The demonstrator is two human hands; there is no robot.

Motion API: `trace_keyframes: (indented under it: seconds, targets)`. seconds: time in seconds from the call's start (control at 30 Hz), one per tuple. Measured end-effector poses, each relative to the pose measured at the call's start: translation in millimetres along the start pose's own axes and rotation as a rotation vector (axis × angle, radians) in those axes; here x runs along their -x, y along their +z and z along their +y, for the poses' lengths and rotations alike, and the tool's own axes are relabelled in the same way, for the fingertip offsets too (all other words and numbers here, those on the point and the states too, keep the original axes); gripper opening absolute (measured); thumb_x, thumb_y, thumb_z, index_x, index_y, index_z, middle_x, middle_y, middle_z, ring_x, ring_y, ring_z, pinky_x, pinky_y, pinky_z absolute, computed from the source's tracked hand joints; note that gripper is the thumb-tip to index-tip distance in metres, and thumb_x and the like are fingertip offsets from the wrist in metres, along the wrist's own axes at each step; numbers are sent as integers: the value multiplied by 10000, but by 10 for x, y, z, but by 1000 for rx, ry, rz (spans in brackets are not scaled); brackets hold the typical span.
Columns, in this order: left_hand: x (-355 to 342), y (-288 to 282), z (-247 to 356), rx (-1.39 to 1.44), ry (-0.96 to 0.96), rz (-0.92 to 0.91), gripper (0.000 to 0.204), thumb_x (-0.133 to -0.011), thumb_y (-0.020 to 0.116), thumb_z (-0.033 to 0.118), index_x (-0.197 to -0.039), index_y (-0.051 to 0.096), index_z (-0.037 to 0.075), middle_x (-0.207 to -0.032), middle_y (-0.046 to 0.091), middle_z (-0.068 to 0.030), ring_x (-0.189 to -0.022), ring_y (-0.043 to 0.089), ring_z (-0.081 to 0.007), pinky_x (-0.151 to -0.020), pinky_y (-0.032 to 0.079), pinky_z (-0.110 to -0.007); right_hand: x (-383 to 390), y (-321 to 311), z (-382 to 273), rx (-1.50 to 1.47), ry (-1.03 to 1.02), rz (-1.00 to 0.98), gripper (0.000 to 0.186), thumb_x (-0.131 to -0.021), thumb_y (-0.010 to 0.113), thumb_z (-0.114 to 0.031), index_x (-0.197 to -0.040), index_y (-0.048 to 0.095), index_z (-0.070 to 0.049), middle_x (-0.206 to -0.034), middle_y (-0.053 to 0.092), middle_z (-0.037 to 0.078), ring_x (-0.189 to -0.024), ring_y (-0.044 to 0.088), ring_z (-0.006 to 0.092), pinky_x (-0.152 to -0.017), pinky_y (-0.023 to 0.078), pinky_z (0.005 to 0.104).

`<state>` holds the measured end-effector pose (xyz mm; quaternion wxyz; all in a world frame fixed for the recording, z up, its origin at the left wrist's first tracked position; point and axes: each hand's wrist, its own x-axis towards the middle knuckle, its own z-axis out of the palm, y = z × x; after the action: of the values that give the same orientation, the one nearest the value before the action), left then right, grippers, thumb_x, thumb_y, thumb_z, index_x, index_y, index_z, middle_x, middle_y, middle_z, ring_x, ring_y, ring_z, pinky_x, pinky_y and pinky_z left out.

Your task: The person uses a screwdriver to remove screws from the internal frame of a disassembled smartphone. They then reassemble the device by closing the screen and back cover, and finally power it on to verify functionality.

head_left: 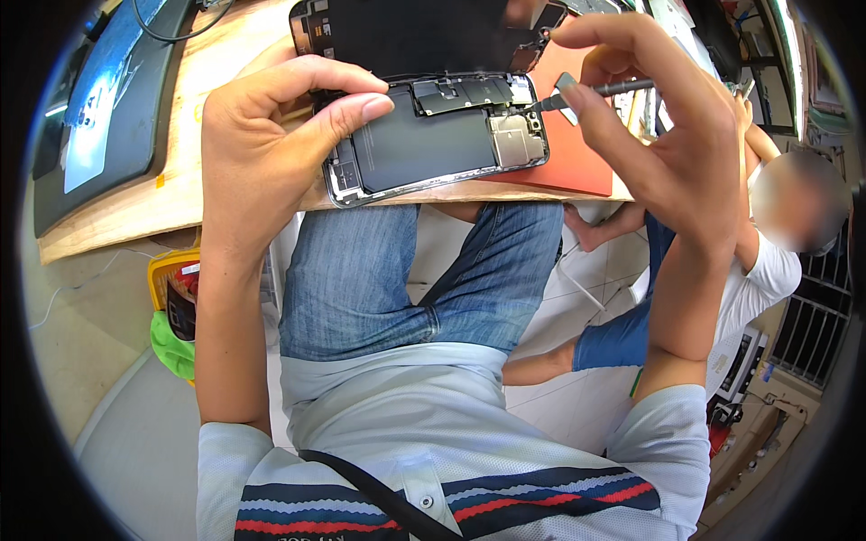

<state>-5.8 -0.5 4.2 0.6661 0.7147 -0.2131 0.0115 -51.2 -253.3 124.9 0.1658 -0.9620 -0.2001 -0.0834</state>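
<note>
Phone (428,144) opened, left grip (271,126) covering edge, hold unclear, right grip (672,131) clamped on tool (624,87), orange pad (582,158) beside

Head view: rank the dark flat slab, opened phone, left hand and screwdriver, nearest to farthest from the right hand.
From the right hand:
1. Screwdriver: in its fingers.
2. Opened phone: just to its left.
3. Left hand: at the phone's left side.
4. Dark flat slab: far left on the wooden table.
</note>
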Motion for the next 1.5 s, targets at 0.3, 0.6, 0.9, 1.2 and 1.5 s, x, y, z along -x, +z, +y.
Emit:
trace_keyframes:
  seconds: [0.3, 0.6, 0.9, 1.2, 1.5]
  targets:
    - [-35, -15, 21, -35, 0, -4, 95, -855, 826, 36, -928, 774, 6, -873, 726, -12, -808, 670, -72, -730, 532, -202, -223, 72, 94, -95, -120, 16, 261, -871, 738, -83, -1119, 677, -31, -855, 733, 96, -744, 728, 174, -703, 566, 302]
    - [-16, -21, 3, -35, -11, 9, 112, -839, 844, 54, -901, 762, 10, -858, 694, -3, -791, 652, -74, -705, 509, -209, -214, 50, -92, -68, -36, 30, 198, -859, 688, -59, -1046, 693, 3, -903, 726, 120, -769, 715, 183, -706, 554, 309]
    - [-40, -7, 24, -47, -3, -12, 122, -824, 847, 48, -884, 749, 8, -861, 692, -10, -797, 647, -81, -713, 505, -222, -179, 93, 68, -111, 80, 54, 177, -863, 708, -63, -1033, 680, -19, -914, 746, 103, -715, 720, 197, -676, 548, 320]
    - [-40, -15, 2, 4, 4, -20, 129, -786, 850, 28, -863, 748, 15, -826, 691, -30, -773, 632, -97, -701, 494, -240, -92, 62, 196, -75, -37, 72, 296, -851, 757, -9, -1141, 700, 3, -882, 705, 70, -808, 666, 115, -781, 529, 264]
    - [-36, -32, -35, -64, 31, -23, 181, -756, 885, 64, -864, 748, 18, -784, 608, 4, -686, 540, -75, -596, 409, -232, 91, 459, -162, -501, 33, 388, 350, -871, 753, 43, -1194, 620, 67, -949, 708, 128, -922, 689, 165, -886, 519, 286]
